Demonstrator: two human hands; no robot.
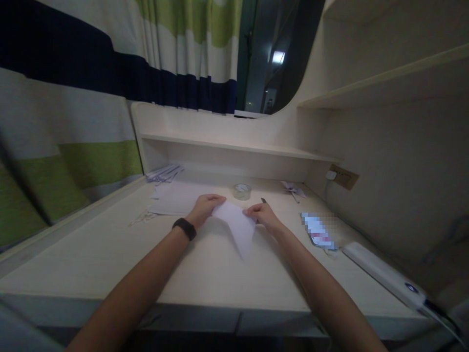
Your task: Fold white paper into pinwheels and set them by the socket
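A white sheet of paper [236, 222] is held up over the middle of the desk, one corner hanging down toward me. My left hand [205, 208] pinches its left edge between thumb and fingers; a dark band sits on that wrist. On the opposite side, my right hand [263, 216] grips the paper's right edge. Just beyond the paper stands a roll of clear tape [242, 191]. Past my right hand, the tip of a small dark object [264, 200] shows, mostly hidden. Left of my left hand lies a stack of white paper [174, 198].
Folded paper strips [164, 173] lie at the back left, with a whitish tangle [143, 216] nearer. A paper pinwheel-like piece [292, 189] rests at the back right. A phone [318, 231] and a long white lamp-like device [384, 274] lie right. A shelf [234, 145] overhangs the back.
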